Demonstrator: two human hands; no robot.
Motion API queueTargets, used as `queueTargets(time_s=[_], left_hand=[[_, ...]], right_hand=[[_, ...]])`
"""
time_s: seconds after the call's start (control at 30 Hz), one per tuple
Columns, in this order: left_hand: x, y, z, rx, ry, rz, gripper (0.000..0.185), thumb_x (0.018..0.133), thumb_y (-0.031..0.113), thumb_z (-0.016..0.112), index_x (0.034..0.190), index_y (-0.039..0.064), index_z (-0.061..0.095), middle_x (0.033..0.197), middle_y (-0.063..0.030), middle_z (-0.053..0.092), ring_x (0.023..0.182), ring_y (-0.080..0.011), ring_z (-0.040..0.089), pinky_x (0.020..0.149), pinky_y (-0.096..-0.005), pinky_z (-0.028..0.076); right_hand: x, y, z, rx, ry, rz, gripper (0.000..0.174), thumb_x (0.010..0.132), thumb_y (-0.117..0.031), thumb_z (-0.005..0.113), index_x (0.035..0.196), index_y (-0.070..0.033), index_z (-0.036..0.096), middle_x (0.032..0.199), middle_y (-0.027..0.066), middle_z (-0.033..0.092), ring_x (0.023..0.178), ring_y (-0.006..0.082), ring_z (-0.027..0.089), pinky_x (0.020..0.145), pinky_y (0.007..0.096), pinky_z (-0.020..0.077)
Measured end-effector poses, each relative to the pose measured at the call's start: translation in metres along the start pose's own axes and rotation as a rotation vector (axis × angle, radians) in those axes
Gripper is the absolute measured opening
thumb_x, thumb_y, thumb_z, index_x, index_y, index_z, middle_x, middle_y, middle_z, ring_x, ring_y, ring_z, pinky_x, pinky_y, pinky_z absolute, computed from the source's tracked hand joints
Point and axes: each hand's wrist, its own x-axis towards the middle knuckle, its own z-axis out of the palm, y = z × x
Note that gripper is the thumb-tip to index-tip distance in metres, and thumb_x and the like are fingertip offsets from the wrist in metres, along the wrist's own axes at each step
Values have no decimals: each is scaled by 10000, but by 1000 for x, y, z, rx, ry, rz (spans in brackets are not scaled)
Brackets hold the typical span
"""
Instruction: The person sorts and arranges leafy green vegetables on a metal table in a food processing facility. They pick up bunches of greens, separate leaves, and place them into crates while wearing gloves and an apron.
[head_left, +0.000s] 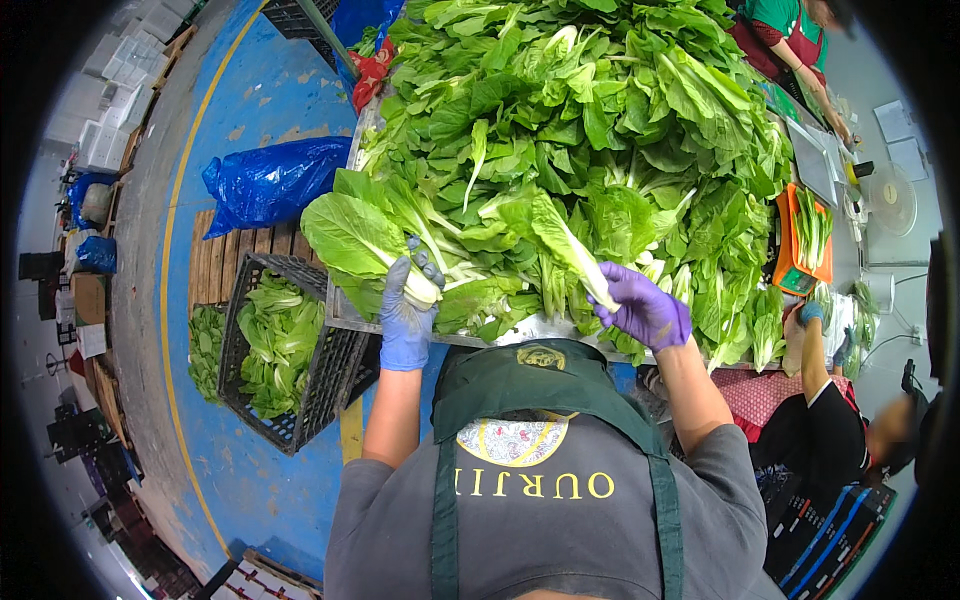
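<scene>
My left hand (409, 315), in a blue glove with grey fingers, grips a head of leafy greens (360, 232) by its white base, above the left front corner of a metal table (536, 330). The broad leaves point away from me and to the left. In a purple glove, my right hand (641, 304) pinches the pale stem of a single leaf (564, 240), which slants up and left over the heap. A large pile of similar leafy greens (562, 127) covers most of the table before me.
At my left a black plastic crate (315, 390) of greens stands tilted beside a wooden pallet (247, 244) and a blue plastic bag (281, 176). On the right, greens lie on an orange scale (787, 240). Two co-workers (806, 427) stand along the table's right side.
</scene>
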Motion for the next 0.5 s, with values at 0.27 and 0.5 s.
queueTargets(time_s=[0.27, 0.5], left_hand=[[-3, -35, 15, 123, 45, -129, 403, 866, 130, 594, 1222, 8, 451, 1103, -126, 565, 991, -238, 569, 920, -364, 472], [-9, -60, 17, 78, -67, -128, 432, 852, 135, 611, 1219, -30, 454, 1180, -172, 542, 1099, -295, 543, 1013, -433, 417]], right_hand=[[22, 33, 23, -803, 272, -536, 324, 785, 4, 652, 1090, 2, 545, 916, 49, 584, 787, 95, 583, 719, 231, 491], [39, 48, 53, -654, 207, -631, 235, 806, 10, 645, 1031, 0, 579, 895, 27, 607, 786, 86, 587, 730, 214, 482]])
